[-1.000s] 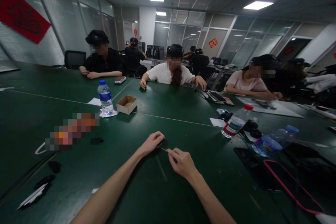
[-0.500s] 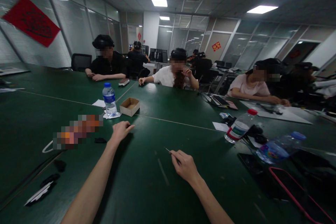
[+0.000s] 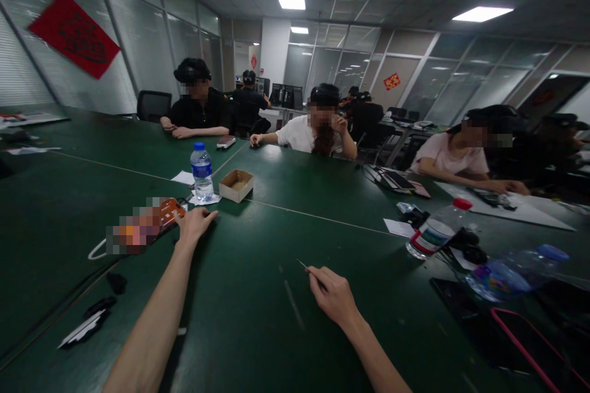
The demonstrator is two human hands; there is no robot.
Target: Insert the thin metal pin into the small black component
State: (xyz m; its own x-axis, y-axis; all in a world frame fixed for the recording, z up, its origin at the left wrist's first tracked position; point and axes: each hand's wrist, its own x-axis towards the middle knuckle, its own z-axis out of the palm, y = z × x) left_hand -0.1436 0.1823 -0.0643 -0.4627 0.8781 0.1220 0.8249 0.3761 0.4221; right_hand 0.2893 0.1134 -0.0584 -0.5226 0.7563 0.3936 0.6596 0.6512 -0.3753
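Observation:
My left hand reaches to the right end of a phone-like object with an orange end, partly blurred out, lying on the green table. Its thumb is spread away from the fingers; whether the fingertips touch the orange end I cannot tell. Just beyond this hand stand a water bottle with a blue cap and a small open cardboard box. Over the table's middle, my right hand pinches a thin metal pin that points up and left.
To the right are a red-capped bottle, a blue-capped bottle lying over and a pink-edged phone. Black pieces lie at lower left. Across the table sit several people, one in a white top.
My left hand has shifted left, away from the box side, to the orange end of the phone-like object. My right hand keeps its pinch on the pin. The whole view has turned slightly left.

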